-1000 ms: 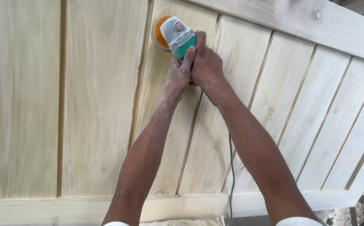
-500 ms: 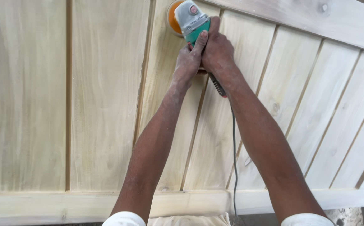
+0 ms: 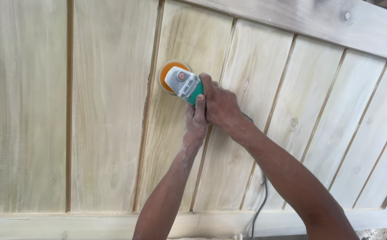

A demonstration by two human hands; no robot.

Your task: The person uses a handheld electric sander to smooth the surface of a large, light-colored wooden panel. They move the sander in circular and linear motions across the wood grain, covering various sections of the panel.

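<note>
I see both hands, left hand [image 3: 196,124] and right hand [image 3: 220,106], clamped around the sander [image 3: 182,82]; its disc [image 3: 169,71] edge could gouge the plank [image 3: 180,133] groove.

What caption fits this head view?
Both hands, left hand and right hand, press a green sander on pale wooden boards.

You have pale, bare wood under you: the plank panel [image 3: 109,111] looks matt and smooth, grain showing. The sander [image 3: 184,84] has a glossy green and grey plastic body over a matt orange disc [image 3: 166,73].
</note>
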